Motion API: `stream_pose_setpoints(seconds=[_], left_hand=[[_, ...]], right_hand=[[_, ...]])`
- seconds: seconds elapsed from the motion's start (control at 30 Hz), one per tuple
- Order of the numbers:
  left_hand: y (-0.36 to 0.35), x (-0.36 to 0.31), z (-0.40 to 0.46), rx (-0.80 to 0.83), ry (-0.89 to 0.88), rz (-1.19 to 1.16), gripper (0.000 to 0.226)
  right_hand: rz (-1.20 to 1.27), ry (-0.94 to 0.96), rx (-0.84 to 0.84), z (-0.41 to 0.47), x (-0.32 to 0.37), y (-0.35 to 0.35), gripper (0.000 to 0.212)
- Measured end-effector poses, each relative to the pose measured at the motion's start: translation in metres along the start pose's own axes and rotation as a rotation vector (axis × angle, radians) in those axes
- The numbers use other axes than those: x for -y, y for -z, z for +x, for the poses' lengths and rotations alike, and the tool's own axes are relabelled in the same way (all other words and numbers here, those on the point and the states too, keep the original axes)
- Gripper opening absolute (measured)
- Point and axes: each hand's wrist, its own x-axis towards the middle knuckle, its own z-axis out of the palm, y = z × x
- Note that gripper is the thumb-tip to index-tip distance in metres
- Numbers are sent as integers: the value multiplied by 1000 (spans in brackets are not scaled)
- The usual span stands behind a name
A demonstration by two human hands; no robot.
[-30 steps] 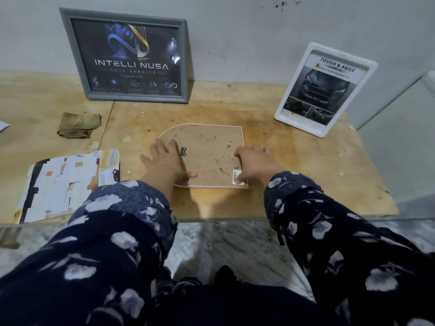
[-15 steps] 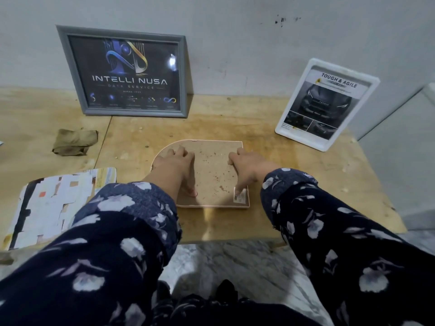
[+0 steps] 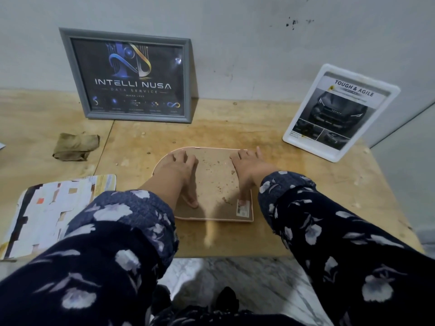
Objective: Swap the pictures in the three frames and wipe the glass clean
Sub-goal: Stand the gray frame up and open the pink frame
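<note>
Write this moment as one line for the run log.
stage: back open | left hand and right hand: flat on pink frame, face down | cloth: untouched

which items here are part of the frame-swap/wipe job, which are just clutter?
Job:
- face-down pink frame, left hand and right hand flat on its back
- grey frame, against the wall
- white frame, leaning
- folded cloth
- loose print, probably

Lying about:
- grit on the table
</note>
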Motion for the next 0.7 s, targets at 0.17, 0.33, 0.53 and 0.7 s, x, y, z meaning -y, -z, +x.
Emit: stream_pose_setpoints(seconds=[0.17, 0.33, 0.53, 0.7], left_hand=[[-7, 4, 2, -59, -25, -48, 128], [-36, 21, 1, -122, -92, -320, 122], [-60, 21, -21, -364, -96, -256, 87], [-80, 29, -40, -572, -16, -152, 50]], right_hand=[[10, -28, 31, 0, 5, -1, 128], [209, -77, 44, -14, 20, -11, 102], [243, -52, -334, -37, 64, -58, 63], [382, 178, -957, -55, 96, -94, 15]])
